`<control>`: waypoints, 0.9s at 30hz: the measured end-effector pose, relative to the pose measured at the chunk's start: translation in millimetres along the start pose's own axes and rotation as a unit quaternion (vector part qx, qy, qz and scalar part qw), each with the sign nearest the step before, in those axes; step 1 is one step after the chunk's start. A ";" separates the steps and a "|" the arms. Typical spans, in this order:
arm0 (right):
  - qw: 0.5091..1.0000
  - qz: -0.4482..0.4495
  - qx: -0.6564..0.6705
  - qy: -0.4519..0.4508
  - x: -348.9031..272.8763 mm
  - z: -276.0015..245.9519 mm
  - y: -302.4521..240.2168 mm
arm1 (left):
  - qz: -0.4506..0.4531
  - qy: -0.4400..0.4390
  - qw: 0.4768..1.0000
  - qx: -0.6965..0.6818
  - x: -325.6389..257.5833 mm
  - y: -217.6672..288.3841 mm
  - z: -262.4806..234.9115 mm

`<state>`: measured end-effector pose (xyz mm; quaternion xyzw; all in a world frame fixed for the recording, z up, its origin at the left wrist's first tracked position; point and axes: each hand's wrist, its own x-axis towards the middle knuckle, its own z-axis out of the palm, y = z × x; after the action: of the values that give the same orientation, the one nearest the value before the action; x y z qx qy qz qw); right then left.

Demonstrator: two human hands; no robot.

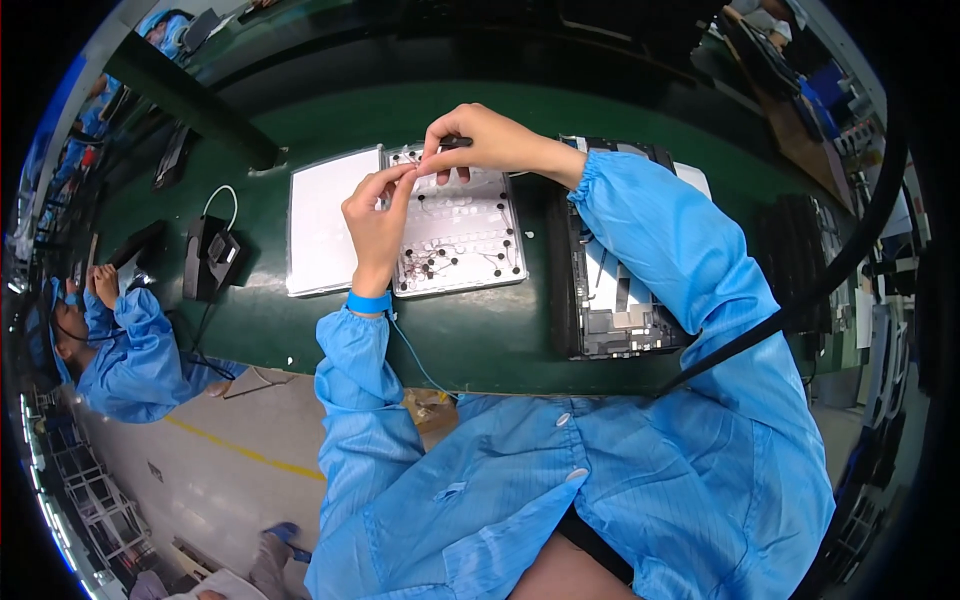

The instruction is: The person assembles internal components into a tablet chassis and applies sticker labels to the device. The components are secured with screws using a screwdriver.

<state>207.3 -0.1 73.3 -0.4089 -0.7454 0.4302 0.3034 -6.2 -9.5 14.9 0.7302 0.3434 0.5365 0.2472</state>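
Note:
Over a white tray (460, 285), my hands meet with their fingertips almost touching. My left hand (378, 225) is closed in a pinch on something too small to make out. My right hand (492, 140) is closed too, with a slim black tool (457, 143) in its grip; its kind is mostly hidden by the fingers. Small parts with round black ends and thin wires (430, 262) lie in the tray. A white sheet-like panel (332, 225) adjoins it on the left. A blue wrist strap (369, 303) with a cord circles my left wrist.
Stacked black laptop housings (625, 325) with exposed insides stand right of the tray. A black device (212, 255) with a white cable loop sits left on the green bench (470, 355). Another person (130, 345) in blue works at far left. A dark cable (800, 305) crosses the right side.

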 end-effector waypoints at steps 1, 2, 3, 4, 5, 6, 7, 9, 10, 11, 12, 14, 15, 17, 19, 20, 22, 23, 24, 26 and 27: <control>1.000 0.009 -0.001 -0.012 0.1 -1.3 0.9 | -0.015 -0.009 1.000 -0.006 -0.4 -0.5 0.8; 1.000 0.018 -0.003 -0.024 0.1 -2.5 1.3 | -0.029 -0.019 0.999 -0.011 -0.4 -1.4 1.7; 1.000 0.019 -0.004 -0.024 -0.4 -1.9 -0.8 | -0.029 -0.020 0.999 -0.013 -1.1 -3.0 1.3; 0.999 0.019 -0.027 -0.005 -1.2 -0.8 -4.3 | -0.043 -0.029 0.998 -0.019 -1.7 -5.2 0.7; 0.998 0.019 -0.051 0.014 -0.9 0.0 -6.5 | -0.057 -0.039 0.997 -0.025 -1.9 -6.3 0.4; 0.998 0.020 -0.053 0.017 -0.1 0.4 -5.3 | -0.055 -0.040 0.997 -0.028 -1.4 -4.9 1.7; 0.998 0.007 -0.045 0.036 1.6 1.7 -2.0 | -0.056 -0.057 0.996 -0.028 -1.2 -3.0 2.5; 0.995 -0.013 -0.092 0.029 0.5 2.2 -2.6 | -0.056 -0.075 0.995 -0.030 -1.6 -2.2 4.0; 0.995 -0.012 -0.093 0.030 0.0 2.0 -3.2 | -0.054 -0.078 0.995 -0.025 -3.2 -3.9 4.7; 0.992 -0.020 -0.114 0.042 -0.2 2.0 -3.4 | -0.053 -0.081 0.995 -0.019 -4.3 -5.1 5.6; 0.989 -0.029 -0.135 0.054 0.1 2.1 -3.1 | -0.052 -0.082 0.995 -0.020 -4.1 -5.8 6.3; 0.988 -0.048 -0.125 0.073 0.8 4.6 0.5 | -0.086 -0.058 0.994 -0.043 -3.2 -6.7 7.2; 0.988 -0.059 -0.118 0.079 1.4 6.0 1.9 | -0.084 -0.058 0.994 -0.044 -2.6 -6.3 7.8; 0.987 -0.071 -0.113 0.085 2.2 7.9 3.4 | -0.090 -0.041 0.995 -0.029 -3.3 -3.9 7.8; 0.994 -0.051 -0.063 0.076 2.1 8.0 2.4 | -0.084 -0.035 0.996 -0.022 -2.5 -2.7 7.7; 0.993 -0.052 -0.064 0.079 1.3 7.7 0.9 | -0.081 -0.029 0.996 -0.013 -2.1 -1.7 7.5; 0.998 -0.013 -0.030 0.056 0.2 8.4 -1.5 | -0.047 -0.028 0.998 0.008 -3.0 -0.1 6.0; 0.998 -0.013 -0.030 0.058 0.7 7.8 -1.9 | -0.015 -0.025 0.999 0.030 -3.2 0.6 5.4; 0.998 -0.007 -0.041 0.051 0.5 7.0 -3.2 | -0.014 -0.027 0.999 0.028 -2.7 1.8 5.4; 0.998 0.000 -0.051 0.045 -0.3 6.2 -4.2 | -0.008 -0.034 0.999 0.024 -1.7 3.3 5.6; 0.998 0.000 -0.049 0.041 -0.2 6.1 -5.1 | -0.008 -0.035 0.999 0.024 -1.3 3.8 5.1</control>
<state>200.7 -4.2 75.1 -0.4411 -0.7524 0.3757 0.3133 -0.7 -12.9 15.4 0.7518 0.3528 0.5001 0.2454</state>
